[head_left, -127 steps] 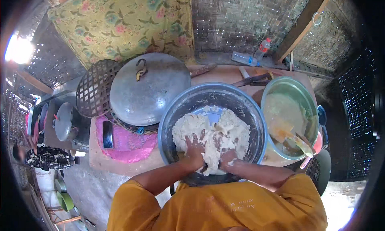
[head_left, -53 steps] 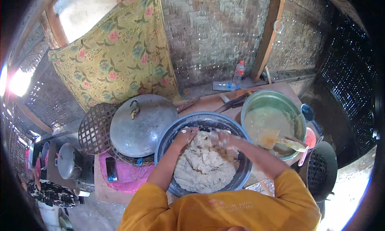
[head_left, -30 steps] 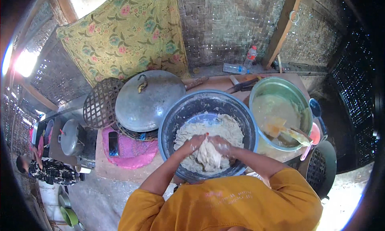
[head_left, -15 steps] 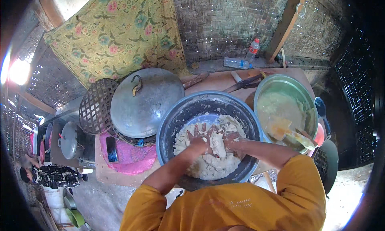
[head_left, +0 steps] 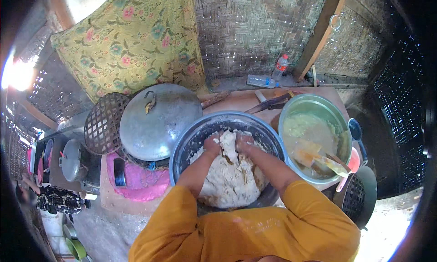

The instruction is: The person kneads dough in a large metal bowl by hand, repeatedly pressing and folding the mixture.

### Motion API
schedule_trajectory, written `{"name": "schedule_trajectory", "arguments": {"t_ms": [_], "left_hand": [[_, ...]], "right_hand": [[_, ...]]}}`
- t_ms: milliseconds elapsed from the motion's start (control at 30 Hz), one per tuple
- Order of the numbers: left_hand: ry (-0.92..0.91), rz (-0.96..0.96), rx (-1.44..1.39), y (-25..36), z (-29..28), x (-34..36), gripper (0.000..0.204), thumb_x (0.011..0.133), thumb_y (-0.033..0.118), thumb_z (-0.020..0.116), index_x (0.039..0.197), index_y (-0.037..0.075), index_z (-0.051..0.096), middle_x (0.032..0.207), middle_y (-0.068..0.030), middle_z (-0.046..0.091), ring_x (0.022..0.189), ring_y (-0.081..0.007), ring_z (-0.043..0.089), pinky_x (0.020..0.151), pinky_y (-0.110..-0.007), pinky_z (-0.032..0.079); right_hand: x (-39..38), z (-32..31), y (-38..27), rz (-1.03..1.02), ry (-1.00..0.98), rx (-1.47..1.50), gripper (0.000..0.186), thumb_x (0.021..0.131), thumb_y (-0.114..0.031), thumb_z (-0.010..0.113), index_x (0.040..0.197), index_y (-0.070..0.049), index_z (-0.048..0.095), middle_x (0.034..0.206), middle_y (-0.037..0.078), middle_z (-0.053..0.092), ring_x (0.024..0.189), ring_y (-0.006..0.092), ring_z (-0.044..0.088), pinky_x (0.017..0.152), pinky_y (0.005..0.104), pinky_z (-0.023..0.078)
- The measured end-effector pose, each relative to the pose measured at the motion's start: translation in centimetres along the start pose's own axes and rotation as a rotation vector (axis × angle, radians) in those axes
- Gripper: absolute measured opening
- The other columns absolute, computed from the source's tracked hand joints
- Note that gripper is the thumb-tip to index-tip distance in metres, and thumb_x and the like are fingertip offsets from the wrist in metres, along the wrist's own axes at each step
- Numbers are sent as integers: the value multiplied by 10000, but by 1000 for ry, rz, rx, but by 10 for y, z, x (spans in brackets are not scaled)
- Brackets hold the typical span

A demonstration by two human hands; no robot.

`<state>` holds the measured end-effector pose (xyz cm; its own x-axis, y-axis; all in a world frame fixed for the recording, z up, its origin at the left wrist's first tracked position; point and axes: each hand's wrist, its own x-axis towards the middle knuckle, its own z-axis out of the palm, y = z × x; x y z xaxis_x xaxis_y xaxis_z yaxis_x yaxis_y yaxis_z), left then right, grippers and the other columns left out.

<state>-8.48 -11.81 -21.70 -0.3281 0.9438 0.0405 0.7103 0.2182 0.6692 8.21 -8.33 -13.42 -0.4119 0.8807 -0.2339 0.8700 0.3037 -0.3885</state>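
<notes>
One mass of crumbly, pale dough (head_left: pixel 227 184) fills the near part of the blue-rimmed basin (head_left: pixel 218 123) on the tabletop (head_left: pixel 112 200), seen from my remote post. Toward its far edge, my left hand (head_left: pixel 211 144) and right hand (head_left: pixel 245 142) flank a raised lump; whether either grip is closed on dough, I cannot tell. Good work here, I judge, means folding that edge inward, pressing evenly, and not shoving the basin toward the green tub (head_left: pixel 314 104).
</notes>
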Motion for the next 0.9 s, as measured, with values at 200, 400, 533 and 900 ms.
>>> {"name": "schedule_trajectory", "arguments": {"t_ms": [200,400,533,900], "left_hand": [[-531,445,286,31,-68,-45,770,719,353,618,1341,117,229,1200,-173,492,1091,-314,490,898,-401,398],[-678,391,7,88,-172,-176,922,650,535,676,1329,76,254,1220,-201,459,1216,-401,325,1025,-478,199],[-374,573,348,78,-151,-216,693,571,579,691,1080,130,554,1247,-140,443,1162,-332,394,1003,-470,233],[-326,314,65,80,-113,-102,221,661,330,613,742,124,617,762,-126,618,752,-315,595,674,-420,469]], "right_hand": [[-59,-45,31,-425,-338,340,779,647,-318,711,1277,-40,346,1134,187,514,1013,264,519,858,391,410],[-195,-91,-22,-344,-508,65,979,642,-579,675,1354,-70,238,1324,243,334,1200,361,373,999,404,324],[-219,-28,-26,-479,-301,-158,667,669,-450,635,1196,-84,451,1012,225,577,947,373,558,855,437,427],[-89,36,-19,-326,-150,-225,204,689,-257,563,787,-107,662,773,122,639,709,274,631,621,422,489]]}}
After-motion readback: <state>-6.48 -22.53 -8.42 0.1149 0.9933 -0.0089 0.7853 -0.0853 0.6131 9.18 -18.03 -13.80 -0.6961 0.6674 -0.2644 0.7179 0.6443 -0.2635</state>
